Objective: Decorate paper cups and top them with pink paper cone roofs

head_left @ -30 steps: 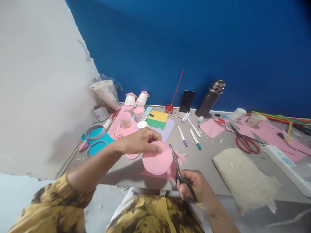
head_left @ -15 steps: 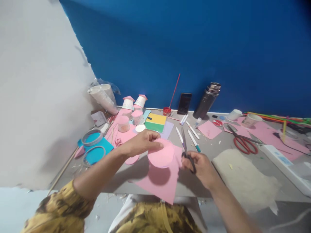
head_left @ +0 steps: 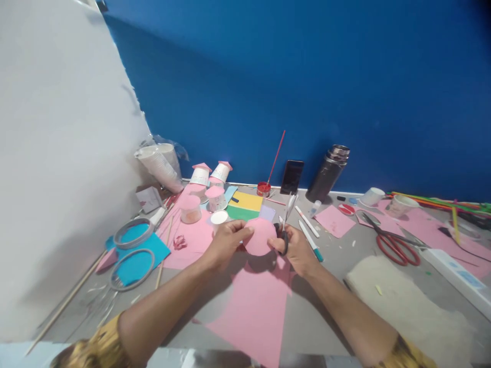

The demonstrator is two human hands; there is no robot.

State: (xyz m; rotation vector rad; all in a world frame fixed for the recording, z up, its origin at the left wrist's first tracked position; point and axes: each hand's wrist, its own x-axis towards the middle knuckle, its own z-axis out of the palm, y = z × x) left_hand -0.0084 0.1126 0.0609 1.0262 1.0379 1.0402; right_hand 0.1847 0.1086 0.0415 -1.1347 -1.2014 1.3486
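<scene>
Behind the bench's (head_left: pixel 192 322) front edge, my left hand (head_left: pixel 229 240) and right hand (head_left: pixel 297 250) pinch a pink disc (head_left: pixel 261 237), already cut out, the right also gripping scissors (head_left: pixel 285 242); I cannot tell whether trimming remains.

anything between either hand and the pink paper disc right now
Nothing visible: the left hand pinches the pink paper disc at its left edge, and the right hand touches its right edge. The black-handled scissors, also in the right hand, sit beside the disc, blades pointing away.

Room nearside of pink disc (head_left: pixel 261 237); phone (head_left: pixel 292 176), flask (head_left: pixel 326 178) obstruct beyond.
</scene>
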